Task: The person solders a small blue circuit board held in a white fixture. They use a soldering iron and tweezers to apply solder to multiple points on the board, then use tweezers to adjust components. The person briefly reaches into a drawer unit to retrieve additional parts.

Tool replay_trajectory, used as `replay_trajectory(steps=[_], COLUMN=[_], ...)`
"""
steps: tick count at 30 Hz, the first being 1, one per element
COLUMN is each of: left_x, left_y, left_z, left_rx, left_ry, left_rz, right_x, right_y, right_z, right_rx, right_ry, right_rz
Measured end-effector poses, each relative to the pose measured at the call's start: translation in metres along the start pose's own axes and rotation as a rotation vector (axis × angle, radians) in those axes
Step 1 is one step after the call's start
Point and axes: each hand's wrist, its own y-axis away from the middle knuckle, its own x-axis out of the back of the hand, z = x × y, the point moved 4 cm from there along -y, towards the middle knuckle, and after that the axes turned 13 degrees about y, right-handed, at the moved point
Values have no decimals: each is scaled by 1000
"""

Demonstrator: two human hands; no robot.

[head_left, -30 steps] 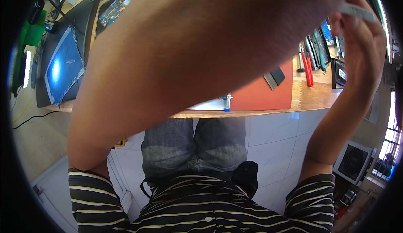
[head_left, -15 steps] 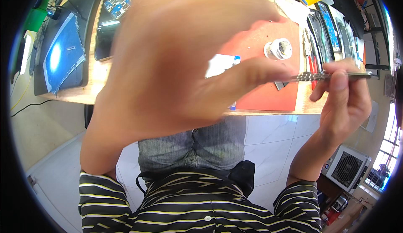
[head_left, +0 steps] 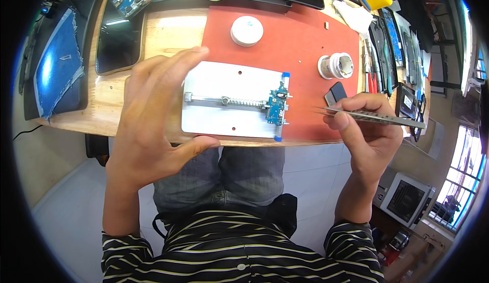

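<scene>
My right hand grips metal tweezers between thumb and fingers, the fine tips pointing left above the red mat. Spread around the left end of a white board holder is my left hand, thumb and fingers apart; whether it touches the holder I cannot tell. A small blue circuit board sits clamped at the holder's right end, against a spring-loaded metal rail. Right of it, just beyond the tweezer tips, lies a small dark flat piece.
On the red mat stand a round white container and a white spool. A dark phone lies at left, beside a blue cloth. Tools and phone parts line the right side, with a yellow bottle behind.
My left hand has dropped away from the camera and left the tweezers' tip, opening beside the holder. My right hand has moved left and down with the tweezers. The holder now shows.
</scene>
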Motion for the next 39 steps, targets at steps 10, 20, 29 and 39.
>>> replay_trajectory(steps=[10,20,29,39], left_x=[3,2,1,-1], left_y=[9,10,11,12], left_z=[-15,-17,-19,-21], left_rx=[-187,-163,-138,-127], left_ry=[133,143,180,206], left_rz=[156,129,124,122], right_x=[-17,-27,-29,-28], right_y=[0,-3,-5,-8], right_z=[-16,-18,-16,-16], right_rx=[93,204,211,235], right_ry=[-145,-49,-63,3], right_rz=[-108,-185,-207,-209])
